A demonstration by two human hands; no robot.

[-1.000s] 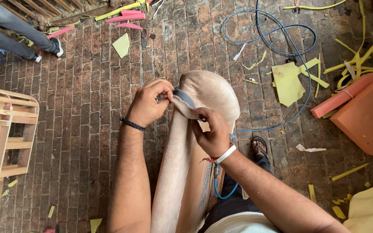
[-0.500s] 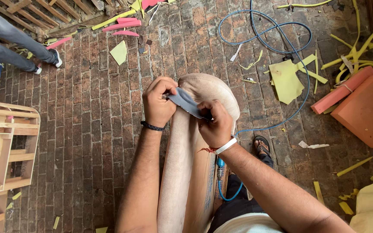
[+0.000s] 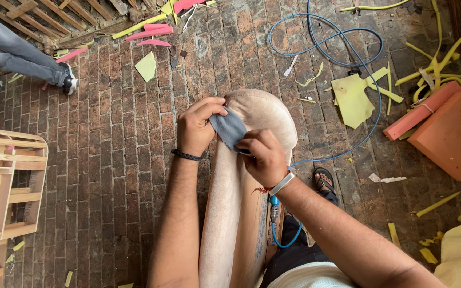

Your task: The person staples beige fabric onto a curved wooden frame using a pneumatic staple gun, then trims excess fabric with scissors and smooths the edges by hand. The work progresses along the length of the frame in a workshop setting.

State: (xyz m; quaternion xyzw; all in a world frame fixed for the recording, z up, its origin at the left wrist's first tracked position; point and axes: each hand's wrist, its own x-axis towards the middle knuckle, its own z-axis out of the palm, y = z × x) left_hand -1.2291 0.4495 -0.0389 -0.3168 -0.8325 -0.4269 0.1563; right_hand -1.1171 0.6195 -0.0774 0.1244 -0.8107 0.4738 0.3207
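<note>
Fingers [image 3: 205,109] of the left hand [image 3: 196,128] are curled tight, pinching the upper edge of a small grey cloth [image 3: 229,129] against the rounded top of a long padded piece covered in beige fabric [image 3: 230,213]. The right hand [image 3: 265,157] has its fingers folded down over the lower corner of that same cloth, knuckles up, so both hands grip it from opposite sides and it lies stretched between them. The cloth sits at the curved end of the padded piece, which runs from there down toward the person's lap.

A dark band [image 3: 188,156] circles the left wrist; a pale band [image 3: 281,184] and a bit of red thread mark the right one. Just beside the right forearm a blue hose [image 3: 348,69] drops along the padded piece and loops out across the brick floor [image 3: 118,133]. A sandalled foot [image 3: 324,180] shows near the right wrist.

Further right lie yellow foam scraps [image 3: 352,98] and orange foam blocks [image 3: 449,133]. To the far left stands a wooden frame [image 3: 12,181], and another person's legs [image 3: 22,56] in grey trousers reach in at the top left, well apart from the work.
</note>
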